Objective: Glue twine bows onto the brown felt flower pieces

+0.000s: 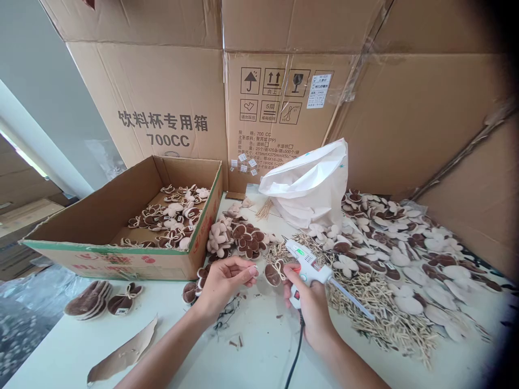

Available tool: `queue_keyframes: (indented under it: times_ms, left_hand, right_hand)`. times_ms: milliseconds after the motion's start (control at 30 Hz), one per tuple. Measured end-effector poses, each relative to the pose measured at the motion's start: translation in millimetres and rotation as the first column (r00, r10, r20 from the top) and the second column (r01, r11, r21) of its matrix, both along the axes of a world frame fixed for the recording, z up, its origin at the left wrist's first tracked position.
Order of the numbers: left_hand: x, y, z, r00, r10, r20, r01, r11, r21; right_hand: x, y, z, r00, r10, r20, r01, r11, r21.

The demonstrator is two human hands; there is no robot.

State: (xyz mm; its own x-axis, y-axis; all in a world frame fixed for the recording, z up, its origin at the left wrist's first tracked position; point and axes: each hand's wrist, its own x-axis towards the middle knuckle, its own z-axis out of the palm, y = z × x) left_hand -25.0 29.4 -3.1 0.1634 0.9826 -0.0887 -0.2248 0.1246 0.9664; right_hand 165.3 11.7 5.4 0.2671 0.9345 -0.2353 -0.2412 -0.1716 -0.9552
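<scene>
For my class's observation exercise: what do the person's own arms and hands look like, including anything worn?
The ungloved left hand and ungloved right hand show no rings. The bare left forearm and bare right forearm taper toward the wrists; no sleeve, watch or bracelet shows on the parts in view.

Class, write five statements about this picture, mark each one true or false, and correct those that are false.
1. The right hand holds a glue gun. True.
2. The glue gun is cordless. False: a dark cord runs from its handle.
3. Brown pieces with bows lie in the open cardboard box. True.
4. A white bag stands to the right of the cardboard box. True.
5. Both hands grip the glue gun. False: only the right hand does; the left hand pinches a small whitish thing.
</scene>
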Motion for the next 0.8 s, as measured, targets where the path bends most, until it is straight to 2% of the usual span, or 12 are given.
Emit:
queue_keyframes:
  times_ms: [333,800]
  left_hand:
    - [-1.1,-0.5,-1.7,0.999,0.013,-0.031,-0.013,1.0,0.02]
    - [-0.8,0.1,-4.6,0.999,-0.043,0.016,0.043,0.999,-0.018]
  right_hand:
    - [0.5,2.1,-2.8,1.0,-0.008,-0.016,0.008,1.0,-0.001]
    - [-0.3,1.9,-2.4,1.0,-0.017,-0.017,0.017,1.0,0.01]
